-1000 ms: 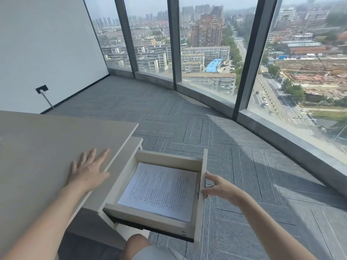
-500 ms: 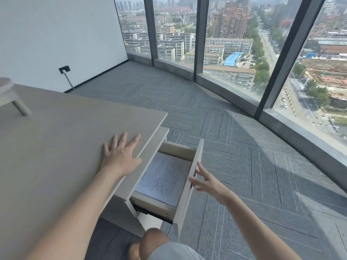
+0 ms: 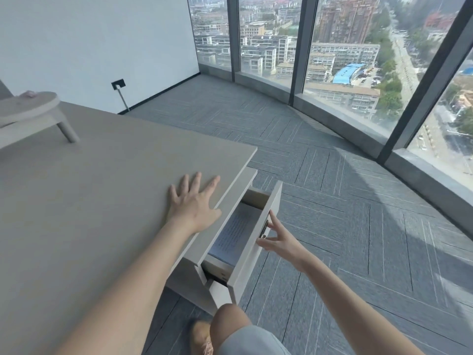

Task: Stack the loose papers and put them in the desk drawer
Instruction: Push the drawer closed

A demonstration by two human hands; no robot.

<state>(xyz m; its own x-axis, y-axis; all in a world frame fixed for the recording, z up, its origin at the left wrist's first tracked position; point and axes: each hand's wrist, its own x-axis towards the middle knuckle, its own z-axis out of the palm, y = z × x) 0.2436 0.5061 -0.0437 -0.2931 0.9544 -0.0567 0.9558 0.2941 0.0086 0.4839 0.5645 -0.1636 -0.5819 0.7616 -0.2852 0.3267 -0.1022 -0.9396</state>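
My right hand (image 3: 277,240), fingers spread on the drawer (image 3: 256,242) front, is nearer; it shuts toward nine o'clock, papers (image 3: 233,233) inside, left hand (image 3: 195,203) flat on desk (image 3: 102,188).

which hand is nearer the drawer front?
Right. The right hand touches the drawer front at its outer face; the left hand lies flat on the desk top.
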